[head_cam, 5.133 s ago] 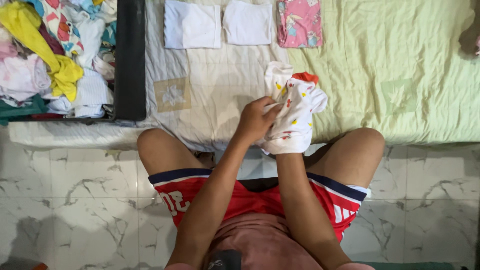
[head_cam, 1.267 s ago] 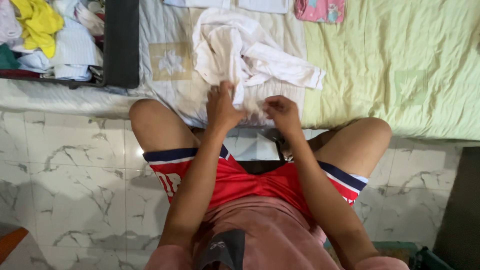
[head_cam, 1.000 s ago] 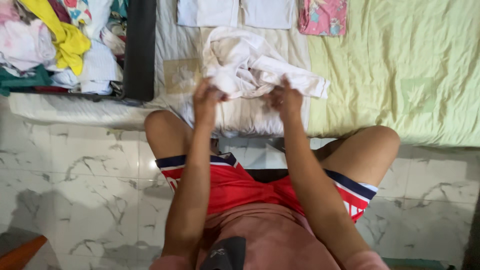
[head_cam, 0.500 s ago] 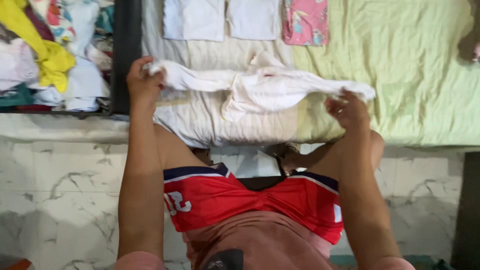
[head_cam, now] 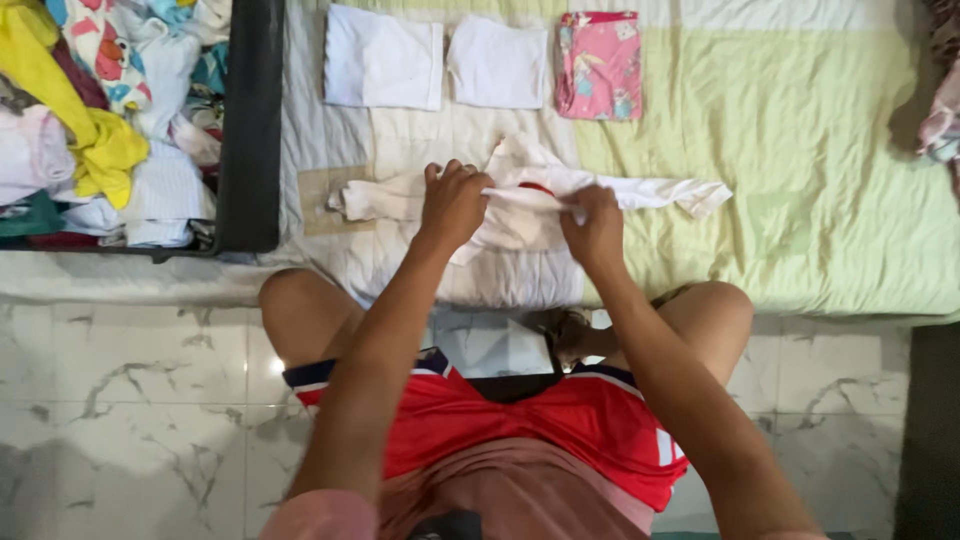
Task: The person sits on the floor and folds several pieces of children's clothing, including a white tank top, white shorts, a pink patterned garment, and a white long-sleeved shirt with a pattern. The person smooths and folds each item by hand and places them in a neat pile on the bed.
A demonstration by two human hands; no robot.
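Observation:
A white long-sleeved garment (head_cam: 640,193) lies spread sideways on the bed's patchwork sheet (head_cam: 800,160), its sleeves stretched left and right. My left hand (head_cam: 452,203) and my right hand (head_cam: 594,226) both pinch the garment near its middle, close together, at the neckline where a bit of red shows. Beyond it lie two folded white cloths (head_cam: 383,69) and a folded pink printed piece (head_cam: 598,65) in a row.
A dark open suitcase (head_cam: 250,120) full of loose mixed clothes, with a yellow piece (head_cam: 70,110) on top, sits at the left on the bed. My knees press against the bed edge above a marble-tiled floor (head_cam: 130,400). More fabric shows at the far right edge (head_cam: 938,120).
Half a second ago my hands were wide apart, holding the sleeve ends stretched out. Now the garment lies on the bed and both hands have come in to its middle.

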